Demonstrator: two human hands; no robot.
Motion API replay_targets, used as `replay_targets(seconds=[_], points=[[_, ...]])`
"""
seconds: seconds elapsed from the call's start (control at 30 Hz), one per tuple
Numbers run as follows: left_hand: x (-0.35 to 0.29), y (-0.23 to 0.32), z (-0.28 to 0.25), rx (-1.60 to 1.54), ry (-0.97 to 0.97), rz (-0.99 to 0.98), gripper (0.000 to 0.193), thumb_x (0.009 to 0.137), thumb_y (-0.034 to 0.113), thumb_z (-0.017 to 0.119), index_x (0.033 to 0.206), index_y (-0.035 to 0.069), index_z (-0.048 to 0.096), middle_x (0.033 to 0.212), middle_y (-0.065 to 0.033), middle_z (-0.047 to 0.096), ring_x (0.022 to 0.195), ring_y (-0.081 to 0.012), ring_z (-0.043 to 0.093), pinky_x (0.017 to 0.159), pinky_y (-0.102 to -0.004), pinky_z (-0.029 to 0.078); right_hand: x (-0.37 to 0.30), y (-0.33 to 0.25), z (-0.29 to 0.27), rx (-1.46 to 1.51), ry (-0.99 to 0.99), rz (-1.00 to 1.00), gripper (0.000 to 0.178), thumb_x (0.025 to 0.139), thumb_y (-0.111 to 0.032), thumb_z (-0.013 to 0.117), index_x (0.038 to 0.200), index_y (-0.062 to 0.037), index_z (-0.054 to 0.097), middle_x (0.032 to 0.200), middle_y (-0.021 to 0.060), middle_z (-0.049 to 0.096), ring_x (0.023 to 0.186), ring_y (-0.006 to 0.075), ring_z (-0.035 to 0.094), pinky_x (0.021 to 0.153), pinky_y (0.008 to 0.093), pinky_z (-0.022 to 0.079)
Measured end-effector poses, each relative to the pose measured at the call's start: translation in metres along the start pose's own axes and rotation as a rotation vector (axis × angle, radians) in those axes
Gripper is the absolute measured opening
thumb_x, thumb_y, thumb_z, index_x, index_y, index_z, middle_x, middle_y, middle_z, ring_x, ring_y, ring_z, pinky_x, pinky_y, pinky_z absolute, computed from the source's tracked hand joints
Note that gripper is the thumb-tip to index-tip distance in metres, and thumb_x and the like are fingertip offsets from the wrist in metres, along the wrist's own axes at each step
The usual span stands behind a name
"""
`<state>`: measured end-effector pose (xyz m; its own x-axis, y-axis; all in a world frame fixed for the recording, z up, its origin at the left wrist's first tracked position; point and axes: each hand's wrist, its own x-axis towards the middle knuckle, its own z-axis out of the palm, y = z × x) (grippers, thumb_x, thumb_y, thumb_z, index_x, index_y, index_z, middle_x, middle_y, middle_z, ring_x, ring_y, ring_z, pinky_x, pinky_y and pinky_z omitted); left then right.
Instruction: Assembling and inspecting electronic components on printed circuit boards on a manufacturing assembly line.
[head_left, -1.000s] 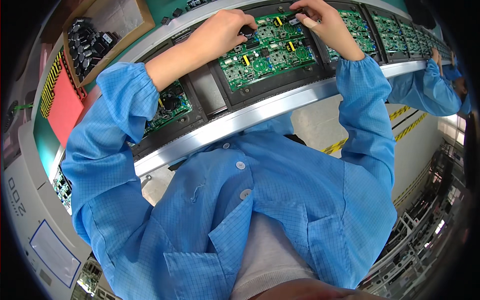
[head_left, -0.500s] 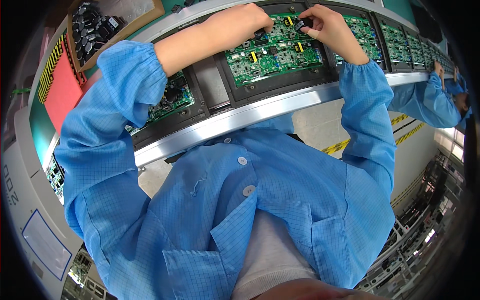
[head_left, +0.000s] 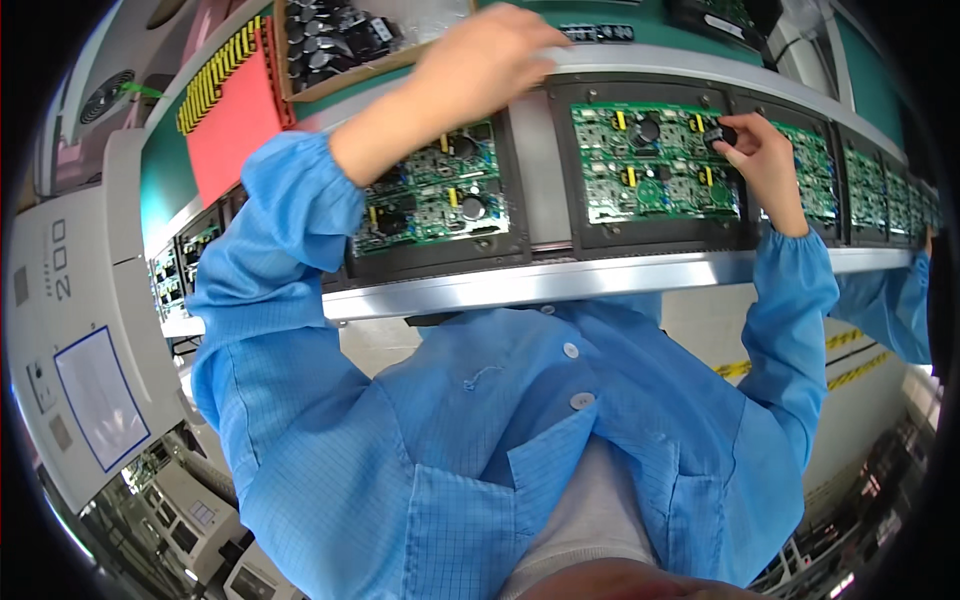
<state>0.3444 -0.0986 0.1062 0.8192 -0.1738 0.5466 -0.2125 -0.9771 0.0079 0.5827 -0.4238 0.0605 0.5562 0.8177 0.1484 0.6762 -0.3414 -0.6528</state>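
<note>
Right hand (head_left: 768, 165) pinches black part (head_left: 716, 134) at far-right corner of board (head_left: 650, 193); finger slip could drop it. Left hand (head_left: 492, 60) blurred, can't tell grip; careless swing could bump box (head_left: 345, 83).

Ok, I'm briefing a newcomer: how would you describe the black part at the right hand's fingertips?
Just beyond the silver rail, the first black frame right of centre holds a green circuit panel. At that panel's upper right is the black part, touched by the right hand; the round black component to its left is untouched.
</note>
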Motion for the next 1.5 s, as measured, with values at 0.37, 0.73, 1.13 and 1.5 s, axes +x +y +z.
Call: replay_targets(seconds=[0.37, 0.73, 1.13, 1.5], points=[[-0.080, -0.164, -0.068, 0.126, -0.522, -0.070, 0.040, 0.093, 0.006, 0.068, 0.131, 0.017, 0.062, 0.136, -0.0100, 0.057, 0.124, -0.0335, 0.056, 0.108, -0.0442, 0.047, 0.001, -0.004, 0.001, 0.018, 0.010, 0.091, 0.035, 0.081, 0.000, 0.084, 0.114, -0.0034, 0.072, 0.074, -0.0016, 0.054, 0.068, 0.0071, 0.049, 0.064, 0.0237, 0.045], [-0.106, -0.224, -0.028, -0.006, -0.589, -0.179, 0.041, 0.103, 0.021, 0.058, 0.141, 0.016, 0.047, 0.116, -0.0197, 0.057, 0.113, -0.0434, 0.056, 0.099, -0.0469, 0.047, 0.010, -0.027, 0.012, -0.241, -0.033, -0.126, 0.034, 0.080, -0.004, 0.082, 0.112, -0.0021, 0.070, 0.088, 0.0119, 0.063, 0.072, 0.0229, 0.061, 0.069, 0.0351, 0.051], [-0.038, -0.074, -0.106, -0.441, 0.001, -0.809, 0.027, 0.110, 0.029, 0.047, 0.130, 0.011, 0.044, 0.072, -0.0070, 0.054, 0.058, -0.0202, 0.057, 0.053, -0.0338, 0.047, 0.015, -0.021, 0.006, -0.356, -0.121, -0.134, 0.036, 0.082, -0.005, 0.079, 0.115, -0.0023, 0.067, 0.108, 0.0179, 0.068, 0.092, 0.0355, 0.068, 0.080, 0.0412, 0.055], [0.012, 0.122, -0.037, -1.888, -0.504, -0.981, 0.049, 0.112, 0.055, 0.030, 0.136, 0.017, 0.049, 0.075, 0.0036, 0.038, 0.054, -0.0052, 0.039, 0.040, -0.0200, 0.029, -0.013, -0.131, 0.010, 0.360, -0.308, -0.327, 0.050, 0.095, -0.007, 0.066, 0.145, -0.0106, 0.058, 0.132, 0.0023, 0.058, 0.102, 0.0114, 0.059, 0.084, 0.0268, 0.047]])
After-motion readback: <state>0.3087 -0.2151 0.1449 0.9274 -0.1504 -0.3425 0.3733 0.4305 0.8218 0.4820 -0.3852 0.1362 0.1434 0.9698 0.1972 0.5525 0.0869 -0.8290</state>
